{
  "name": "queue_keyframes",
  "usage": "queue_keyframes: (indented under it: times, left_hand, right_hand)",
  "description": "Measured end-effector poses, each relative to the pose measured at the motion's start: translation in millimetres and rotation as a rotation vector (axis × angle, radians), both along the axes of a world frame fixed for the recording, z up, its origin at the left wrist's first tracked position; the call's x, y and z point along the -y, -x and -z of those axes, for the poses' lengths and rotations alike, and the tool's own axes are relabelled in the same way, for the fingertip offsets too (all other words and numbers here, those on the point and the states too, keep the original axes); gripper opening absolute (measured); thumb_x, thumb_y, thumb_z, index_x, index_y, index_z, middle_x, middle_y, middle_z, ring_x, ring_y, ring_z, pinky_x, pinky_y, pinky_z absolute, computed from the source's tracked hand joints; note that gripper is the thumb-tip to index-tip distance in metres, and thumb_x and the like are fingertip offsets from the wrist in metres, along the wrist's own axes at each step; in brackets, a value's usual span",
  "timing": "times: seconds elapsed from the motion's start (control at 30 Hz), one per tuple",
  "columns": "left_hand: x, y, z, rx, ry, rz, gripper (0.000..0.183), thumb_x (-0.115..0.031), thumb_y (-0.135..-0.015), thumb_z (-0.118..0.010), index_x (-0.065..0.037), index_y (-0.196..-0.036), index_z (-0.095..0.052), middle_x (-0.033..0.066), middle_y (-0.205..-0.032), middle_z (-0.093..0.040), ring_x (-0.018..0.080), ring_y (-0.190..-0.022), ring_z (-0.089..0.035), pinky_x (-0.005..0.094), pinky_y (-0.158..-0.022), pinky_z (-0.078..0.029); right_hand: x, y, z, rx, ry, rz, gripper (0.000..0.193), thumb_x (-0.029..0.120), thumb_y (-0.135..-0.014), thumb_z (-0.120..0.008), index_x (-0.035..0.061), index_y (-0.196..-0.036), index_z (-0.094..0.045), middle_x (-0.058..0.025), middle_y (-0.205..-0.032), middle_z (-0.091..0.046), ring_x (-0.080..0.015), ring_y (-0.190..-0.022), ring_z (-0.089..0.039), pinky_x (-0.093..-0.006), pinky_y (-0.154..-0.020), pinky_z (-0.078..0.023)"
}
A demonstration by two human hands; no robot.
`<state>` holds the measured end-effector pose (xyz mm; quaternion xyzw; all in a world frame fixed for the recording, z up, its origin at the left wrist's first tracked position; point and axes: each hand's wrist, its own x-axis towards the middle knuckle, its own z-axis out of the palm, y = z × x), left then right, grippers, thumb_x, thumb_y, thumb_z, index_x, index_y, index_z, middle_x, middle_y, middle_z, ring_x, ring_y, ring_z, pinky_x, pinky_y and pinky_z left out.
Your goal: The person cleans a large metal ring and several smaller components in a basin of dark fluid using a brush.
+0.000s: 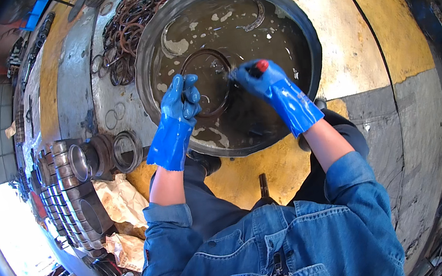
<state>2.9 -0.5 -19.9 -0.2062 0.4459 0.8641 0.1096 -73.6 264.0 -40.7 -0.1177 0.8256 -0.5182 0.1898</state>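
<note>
Two hands in glossy blue rubber gloves work above a wide, round grey tub (143, 76) of murky brown water (284, 47), with one thin, dark metal ring (204, 51) between them. The left hand (179, 102) has its grip curled and clamped on the ring's left edge. From that grip the ring reaches rightward and away from the body, its face turned up toward the wearer; being nearly circular, it has no real long axis. The right hand (259, 81) is closed round a red-ended hand tool (262, 65), whose wiry tip seems to meet the ring's right edge; glove and angle hide exactly how firmly. The two grips thus sit on opposite sides of the ring: the left carries it, while the right is nearer its far-right arc. What matters most, I judge, is keeping that right edge steady against the tip.

Open water lies beyond the ring and to the right of it, broken by a pale crescent-shaped piece (257, 16) near the far rim. The left hand is closer to the near-left wall, so room is tighter there. Outside, a tangled heap of rusty brown rings (131, 33) crowds the far-left rim; yellow-and-grey floor (354, 55) spreads to the right.
</note>
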Motion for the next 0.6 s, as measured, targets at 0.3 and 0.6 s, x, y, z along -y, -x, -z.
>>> queue_keyframes:
  times: [0.3,0.6]
  left_hand:
    - [0.5,1.8,4.2,-0.092,0.212,-0.065,0.043,-0.046,-0.107,-0.054,-0.008,-0.114,-0.072,0.0028,-0.071,-0.066,0.0098,-0.038,-0.041,0.0272,-0.043,-0.039]
    - [-8.5,6.1,-3.1,-0.038,0.253,-0.097,0.042,-0.045,-0.107,-0.055,-0.007,-0.112,-0.073,0.0028,-0.070,-0.066,0.0092,-0.039,-0.039,0.0254,-0.041,-0.033]
  right_hand:
    - [11.7,-36.2,-10.1,0.329,0.048,-0.116,0.030,0.036,-0.088,-0.073,0.0057,-0.094,-0.077,-0.0089,-0.083,-0.075,-0.0167,-0.078,-0.071,-0.0333,-0.074,-0.055]
    - [10.8,-39.6,-40.8,0.303,0.285,-0.030,0.037,0.038,-0.091,-0.073,0.0043,-0.106,-0.078,-0.0073,-0.091,-0.077,-0.0135,-0.082,-0.070,-0.0314,-0.078,-0.056]
